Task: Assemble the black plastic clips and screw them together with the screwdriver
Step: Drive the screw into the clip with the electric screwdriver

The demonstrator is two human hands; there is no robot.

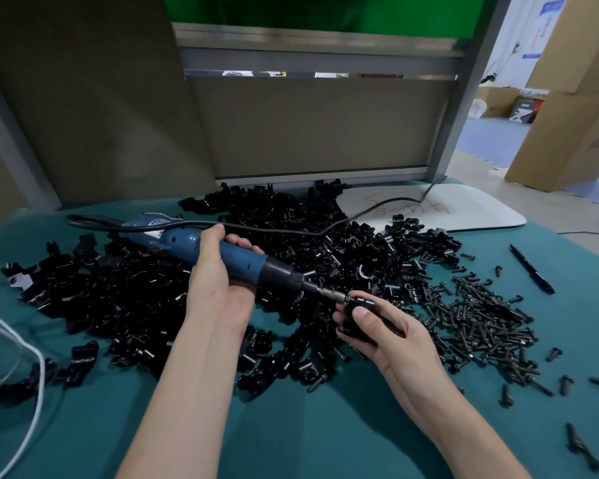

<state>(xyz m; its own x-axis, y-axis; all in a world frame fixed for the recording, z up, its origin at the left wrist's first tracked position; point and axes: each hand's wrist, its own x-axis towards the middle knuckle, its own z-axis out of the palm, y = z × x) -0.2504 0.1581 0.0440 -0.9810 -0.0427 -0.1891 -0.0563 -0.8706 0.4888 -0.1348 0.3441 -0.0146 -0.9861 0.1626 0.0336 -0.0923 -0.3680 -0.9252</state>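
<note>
The black clip (pixel 355 321) sits just right of frame centre, pinched between thumb and curled fingers of my right hand (pixel 389 338). My left hand (pixel 218 283) is wrapped round the blue barrel of the electric screwdriver (pixel 246 266), which slants down to the right; its metal bit meets the top of the held clip. Behind and under both hands lies a broad heap of loose clips (pixel 135 292) across the middle of the frame. A heap of dark screws (pixel 481 319) lies at right. The screwdriver's black cable (pixel 291 230) runs to the upper right over a white board (pixel 471 210). A black pen (pixel 532 270) lies at far right on the green table cover (pixel 325 433).
</note>
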